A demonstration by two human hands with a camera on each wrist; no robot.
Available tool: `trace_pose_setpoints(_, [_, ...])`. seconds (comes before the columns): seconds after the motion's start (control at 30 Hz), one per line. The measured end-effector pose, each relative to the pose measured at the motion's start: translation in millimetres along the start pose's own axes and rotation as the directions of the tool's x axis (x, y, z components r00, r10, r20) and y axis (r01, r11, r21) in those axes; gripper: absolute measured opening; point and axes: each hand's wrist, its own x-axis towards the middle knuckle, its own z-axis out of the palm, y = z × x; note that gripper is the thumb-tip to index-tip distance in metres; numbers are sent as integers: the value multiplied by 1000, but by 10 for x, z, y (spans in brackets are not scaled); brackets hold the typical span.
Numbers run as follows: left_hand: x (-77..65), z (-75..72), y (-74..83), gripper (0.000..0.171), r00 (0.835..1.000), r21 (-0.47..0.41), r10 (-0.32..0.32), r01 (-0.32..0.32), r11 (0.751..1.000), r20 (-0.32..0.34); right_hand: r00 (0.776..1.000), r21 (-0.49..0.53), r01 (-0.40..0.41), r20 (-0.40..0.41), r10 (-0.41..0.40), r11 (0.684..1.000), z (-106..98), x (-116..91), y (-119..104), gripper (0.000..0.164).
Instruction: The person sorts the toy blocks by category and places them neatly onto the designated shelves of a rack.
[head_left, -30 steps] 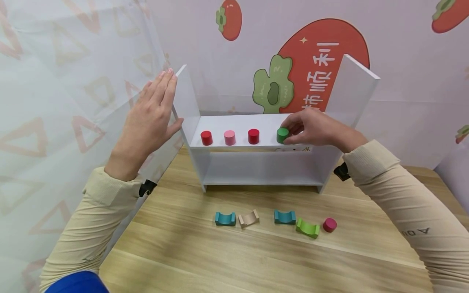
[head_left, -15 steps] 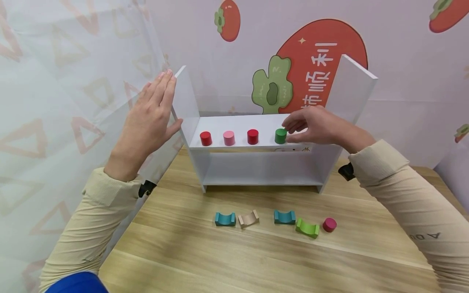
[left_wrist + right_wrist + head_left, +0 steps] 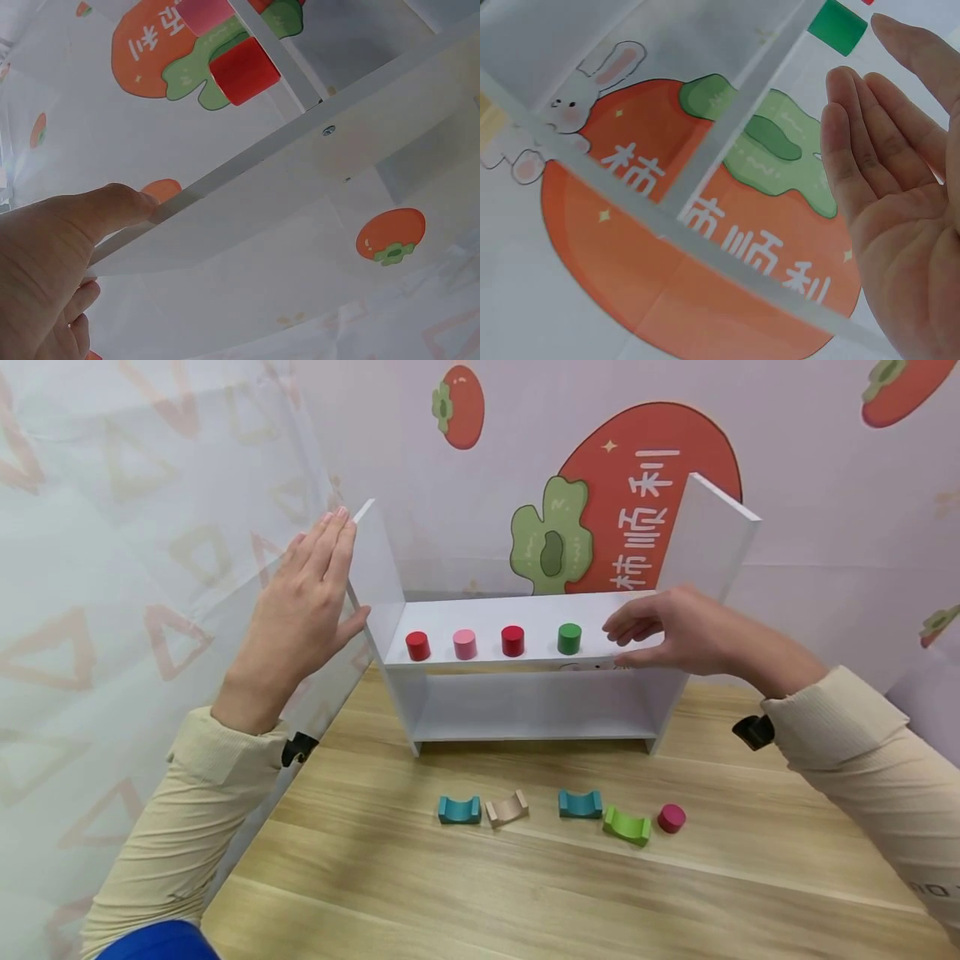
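Observation:
My left hand point(image 3: 300, 602) holds the left side panel of a white two-tier shelf point(image 3: 540, 706), its fingers long against the outer side. In the left wrist view the thumb point(image 3: 112, 210) lies over the panel's edge with other fingers on the far side. On the upper board stand a red cylinder block point(image 3: 417, 646), a pink one point(image 3: 465, 644), another red one point(image 3: 513, 641) and a green one point(image 3: 569, 638), spaced in a row. My right hand point(image 3: 690, 631) hovers right of the green block, thumb and fingers apart, holding nothing; the right wrist view shows the gap.
On the wooden table point(image 3: 525, 893) before the shelf lie two teal arch blocks point(image 3: 460, 811), a beige arch block point(image 3: 507, 809), a lime green arch block point(image 3: 627, 826) and a magenta cylinder point(image 3: 671, 817). The right side panel point(image 3: 708, 539) rises beside my right hand.
My right hand has let go of the green block and moved right, away from it. The block stays upright on the board. My left hand keeps its place on the panel.

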Motion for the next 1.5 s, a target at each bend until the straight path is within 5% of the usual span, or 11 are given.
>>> trace_pose_setpoints(0.63, [-2,11,-17,95,1000,-9,4,-4,1000,-4,999,-27,-40,28,40,999,235,-580,300,38])
trace_pose_setpoints(1.5, [-1,23,-16,95,1000,-10,0,0,1000,4,992,121,-86,104,74,989,1137,-1181,915,41])
